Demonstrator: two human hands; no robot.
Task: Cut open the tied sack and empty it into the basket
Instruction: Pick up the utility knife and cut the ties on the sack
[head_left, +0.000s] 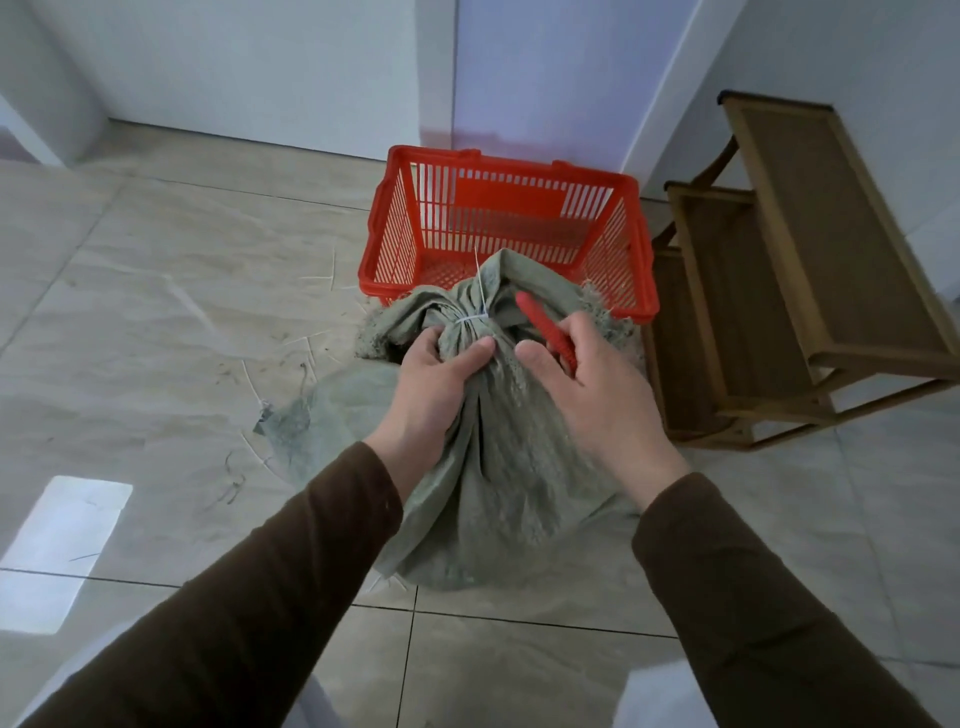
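A grey-green woven sack (498, 467) stands on the tiled floor, its neck bunched and bound by a white zip tie (471, 318). My left hand (436, 384) grips the neck just below the tie. My right hand (587, 395) holds a red-handled cutting tool (545, 327) beside the neck, its tip pointing up and away over the sack's gathered top. Just beyond the sack sits a red plastic basket (631, 249) with slatted walls; nothing shows inside it. The tool's blade is not visible.
A wooden stepped shelf (810, 270) stands to the right of the basket and sack. White walls and a doorway lie behind the basket. Loose fibres and scraps lie on the tiles (171, 322) to the left.
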